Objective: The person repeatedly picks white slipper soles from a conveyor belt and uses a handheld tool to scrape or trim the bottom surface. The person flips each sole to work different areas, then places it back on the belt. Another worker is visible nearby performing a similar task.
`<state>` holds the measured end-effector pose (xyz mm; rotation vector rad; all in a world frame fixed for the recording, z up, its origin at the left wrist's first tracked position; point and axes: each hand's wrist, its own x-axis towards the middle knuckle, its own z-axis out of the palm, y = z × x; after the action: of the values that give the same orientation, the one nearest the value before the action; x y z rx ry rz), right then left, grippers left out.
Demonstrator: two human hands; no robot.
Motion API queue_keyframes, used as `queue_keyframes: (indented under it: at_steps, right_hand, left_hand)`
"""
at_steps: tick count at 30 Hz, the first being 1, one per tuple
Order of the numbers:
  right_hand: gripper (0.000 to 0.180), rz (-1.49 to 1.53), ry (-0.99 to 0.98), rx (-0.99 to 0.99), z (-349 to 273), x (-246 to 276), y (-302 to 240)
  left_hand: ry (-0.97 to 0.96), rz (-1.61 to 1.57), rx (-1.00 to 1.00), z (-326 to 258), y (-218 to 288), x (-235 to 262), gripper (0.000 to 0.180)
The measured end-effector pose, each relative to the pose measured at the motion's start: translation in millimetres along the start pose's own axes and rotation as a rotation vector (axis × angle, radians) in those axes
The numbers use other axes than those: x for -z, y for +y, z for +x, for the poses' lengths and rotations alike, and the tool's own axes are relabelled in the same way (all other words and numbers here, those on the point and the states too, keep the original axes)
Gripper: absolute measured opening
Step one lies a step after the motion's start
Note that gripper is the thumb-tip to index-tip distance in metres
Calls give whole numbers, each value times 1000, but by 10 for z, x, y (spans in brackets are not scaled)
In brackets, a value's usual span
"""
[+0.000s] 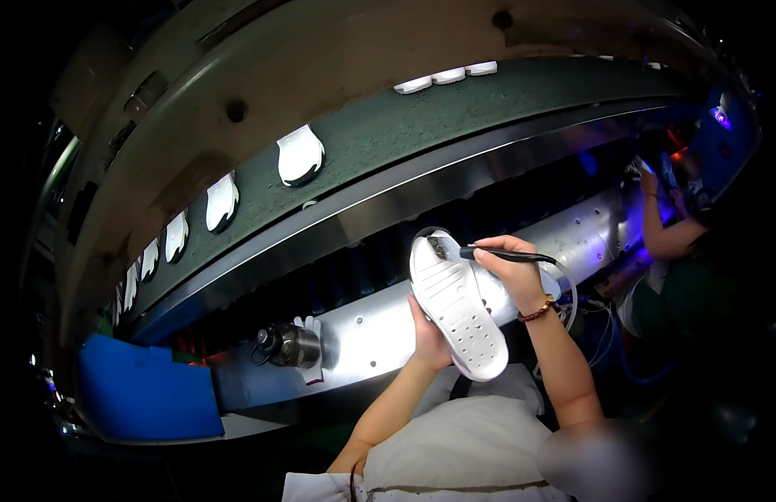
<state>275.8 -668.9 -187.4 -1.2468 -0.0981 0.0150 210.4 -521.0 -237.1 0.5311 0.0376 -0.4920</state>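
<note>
My left hand (430, 339) grips the edge of a white shoe sole (457, 305), tilted above the metal ledge. Cross grooves mark the sole's middle, and small holes dot the end nearer my body. In my right hand (515, 272) is a black pen-like applicator (530, 257), held near its front. A pale, clear tube (575, 293) trails from its back end. The applicator's dark tip lies at the sole's far end, inside the rim; whether it touches the surface I cannot tell. A beaded bracelet circles my right wrist.
Beyond the ledge (363, 335), a green conveyor belt (363, 125) carries several white soles (301, 156). A dark bottle (292, 345) stands by a white glove (313, 372) at left, near a blue panel (145, 389). A co-worker's arm (668, 238) reaches in at right.
</note>
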Motion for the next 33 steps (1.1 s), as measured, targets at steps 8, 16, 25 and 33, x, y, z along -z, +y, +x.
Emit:
queue_keyframes:
  at_steps: [8,16,25,33]
  right_hand:
    - [14,-648,-316,397,-452,-262,56]
    - [19,-123,-368,57,-373,-101,-288]
    - [15,-26,-730,260,-312,-118,-429]
    - [19,-156,-827,282,-339,-89,-533]
  left_hand:
    - [316,70,-186,-35,279,66,73]
    - [144,33,-1,-272,353,-54,88]
    - [82,-123,-66,-233,395,-360,82]
    - [-26,87,-216,-191,547,-287,81]
